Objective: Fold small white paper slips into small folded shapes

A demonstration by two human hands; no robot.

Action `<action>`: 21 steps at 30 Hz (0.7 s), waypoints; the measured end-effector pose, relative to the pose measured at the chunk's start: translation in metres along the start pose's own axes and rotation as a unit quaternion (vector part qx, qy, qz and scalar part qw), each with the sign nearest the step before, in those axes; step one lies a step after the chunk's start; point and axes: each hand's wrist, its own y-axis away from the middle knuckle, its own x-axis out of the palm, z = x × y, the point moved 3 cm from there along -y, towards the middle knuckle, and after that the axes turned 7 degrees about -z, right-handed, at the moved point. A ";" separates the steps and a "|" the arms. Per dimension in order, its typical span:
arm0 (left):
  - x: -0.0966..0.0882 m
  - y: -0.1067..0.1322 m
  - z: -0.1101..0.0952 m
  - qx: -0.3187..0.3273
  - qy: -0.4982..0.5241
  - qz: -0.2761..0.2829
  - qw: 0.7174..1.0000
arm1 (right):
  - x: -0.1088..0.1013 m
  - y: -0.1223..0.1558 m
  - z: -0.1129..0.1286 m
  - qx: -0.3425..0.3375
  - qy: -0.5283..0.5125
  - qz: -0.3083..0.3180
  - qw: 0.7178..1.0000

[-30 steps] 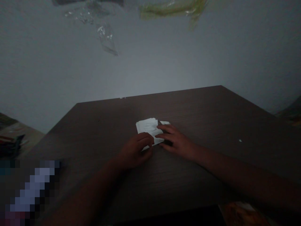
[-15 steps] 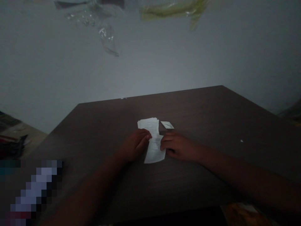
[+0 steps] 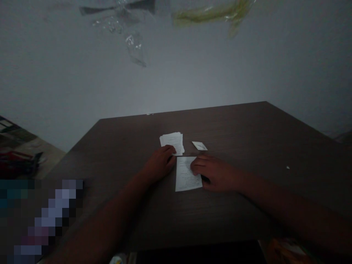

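Observation:
A small stack of white printed paper slips (image 3: pixel 172 141) lies near the middle of a dark wooden table (image 3: pixel 247 132). My left hand (image 3: pixel 159 165) rests on the stack's near edge, fingers curled down onto it. Just nearer to me lies a single printed slip (image 3: pixel 187 178), flat on the table. My right hand (image 3: pixel 214 172) lies with its fingertips pressed on that slip's right side, fingers stretched out. A small white folded scrap (image 3: pixel 199 145) sits to the right of the stack.
A pale wall stands behind the table, with clear plastic wrap (image 3: pixel 134 47) and a yellow-green strip (image 3: pixel 209 13) hanging at the top. A tiny white speck (image 3: pixel 287 167) lies at the right. Dark clutter (image 3: pixel 19 165) sits at the far left.
One slip has been pulled off the stack toward me by my right hand and now lies flat apart from it. My left hand has stayed on the stack.

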 end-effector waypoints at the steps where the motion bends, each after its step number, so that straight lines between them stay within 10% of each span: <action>1: 0.001 0.000 0.002 -0.002 -0.002 -0.001 1.000 | 0.000 0.000 0.000 -0.006 0.003 -0.002 1.000; 21: 0.001 0.010 -0.020 0.157 0.121 0.083 0.977 | 0.002 0.006 -0.018 -0.009 -0.158 -0.037 0.987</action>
